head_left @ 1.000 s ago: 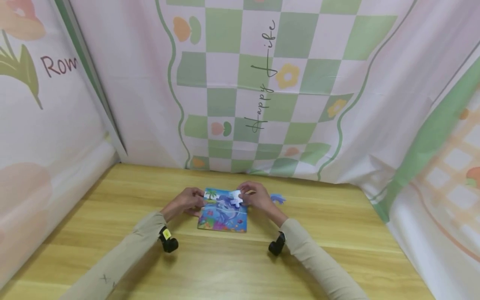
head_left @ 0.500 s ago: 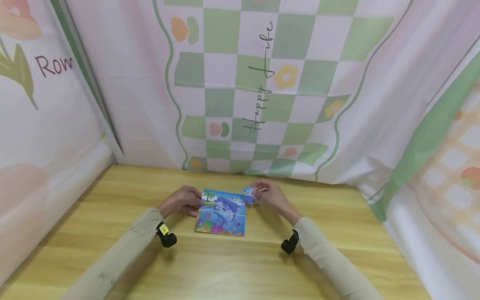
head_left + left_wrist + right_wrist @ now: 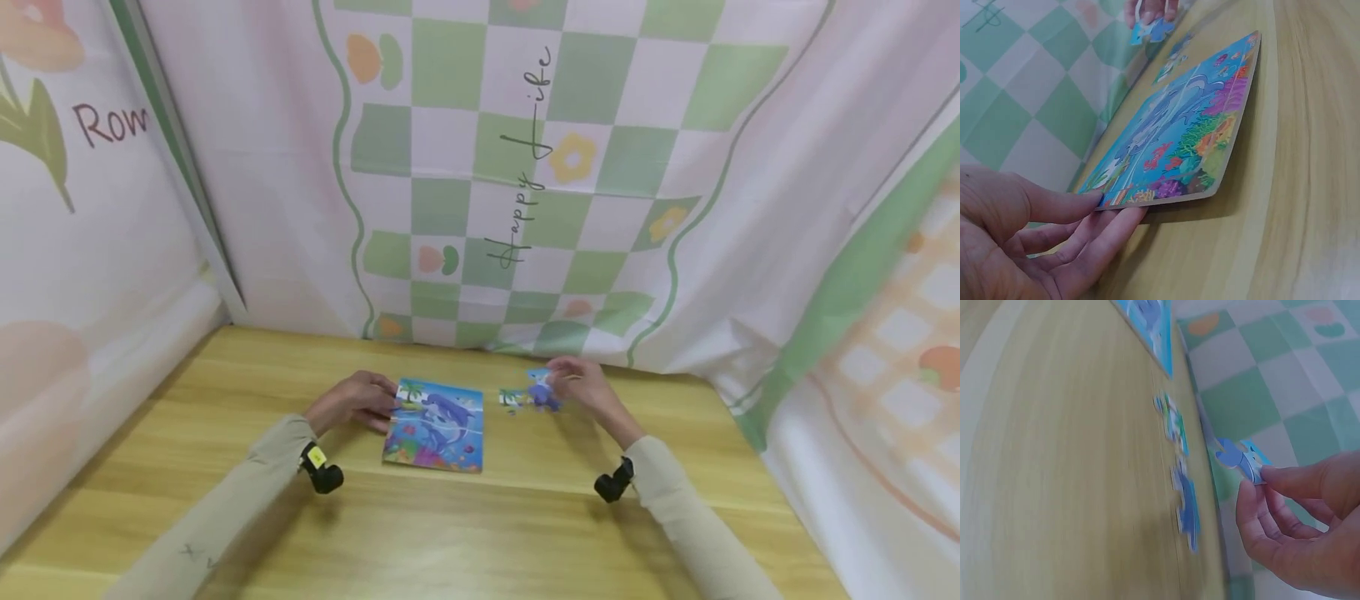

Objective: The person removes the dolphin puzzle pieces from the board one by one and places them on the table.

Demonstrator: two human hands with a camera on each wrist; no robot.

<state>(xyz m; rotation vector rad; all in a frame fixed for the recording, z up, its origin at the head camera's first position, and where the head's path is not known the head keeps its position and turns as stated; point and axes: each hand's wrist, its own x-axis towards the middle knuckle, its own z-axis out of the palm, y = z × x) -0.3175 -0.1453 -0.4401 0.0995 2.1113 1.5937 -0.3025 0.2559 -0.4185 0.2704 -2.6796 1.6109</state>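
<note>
My left hand (image 3: 354,402) pinches the left edge of a square dolphin picture board (image 3: 435,429), thumb on top and fingers underneath. In the left wrist view the board (image 3: 1179,125) is raised at this side, with a shadow below. My right hand (image 3: 588,390) pinches a blue and white jigsaw piece (image 3: 1244,461) between thumb and fingers, above the table. Beneath it lie two loose pieces: a palm-tree piece (image 3: 1174,422) and a blue-purple piece (image 3: 1188,503). In the head view the held piece partly overlaps the purple one.
A wooden table (image 3: 450,542) carries everything. Behind it hangs a green-and-white checked curtain (image 3: 517,250), close to the loose pieces. Patterned cloth walls stand at left (image 3: 112,250) and right (image 3: 885,358). Black cameras (image 3: 322,475) are strapped to both wrists.
My right hand has carried its jigsaw piece from over the board to the right, above the loose pieces, uncovering the palm-tree one. The left hand and board have shifted slightly left.
</note>
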